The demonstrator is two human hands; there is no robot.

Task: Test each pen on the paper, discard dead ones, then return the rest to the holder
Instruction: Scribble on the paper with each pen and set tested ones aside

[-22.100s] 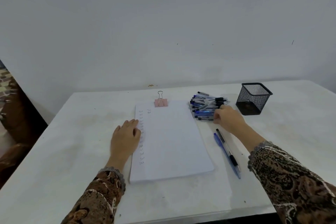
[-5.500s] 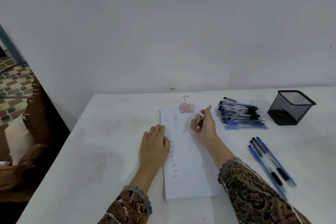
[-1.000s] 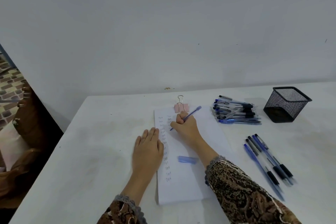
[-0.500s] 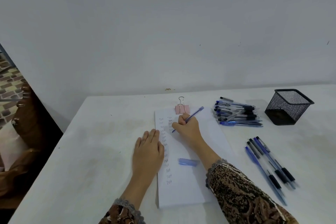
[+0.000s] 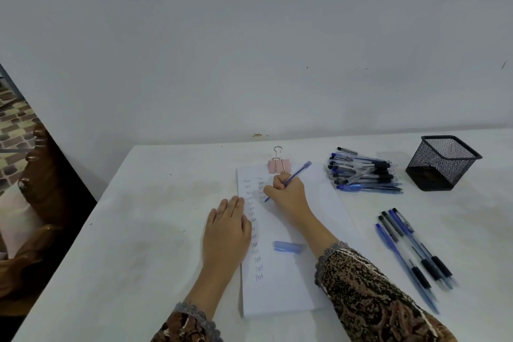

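head view, single moment.

right hand [image 5: 287,197] sits over the upper part of the white paper pad [image 5: 280,291]. its grip is clamped on a slim translucent blue plastic pen [image 5: 298,171]: thumb and curled fingers pinch the barrel low down. the tip is down on the sheet at the foot of the second, shorter column of handwritten "test" marks. the pen's back end tilts up and away to the right. the first column of marks runs down the left margin to the lower part of the sheet. the newest mark is too small to judge.

left hand [image 5: 226,233] lies flat, palm down, fingers straight and together, grip apart and holding nothing. it rests at the pad's left edge, its right side overlapping the margin.

a pale blue translucent pen cap [image 5: 287,246] lies on its side on the pad, just beside the right forearm.

a pink metal binder clip [image 5: 279,166] with wire loops sits on the pad's far edge, just beyond the right hand.

right of the pad, a heap of blue and black ballpoint pens [image 5: 363,173] lies roughly parallel on the white tabletop [image 5: 138,230]. further right stands a black wire-mesh square holder [image 5: 441,165], upright and apart from the heap. nearer the person, well apart from the heap, a short row of pens [image 5: 410,247] lies side by side at an angle.

sleeves are brown patterned fabric [image 5: 369,302] with grey lace cuffs. dark brown carved wooden furniture [image 5: 41,189] stands off the tabletop's left side.
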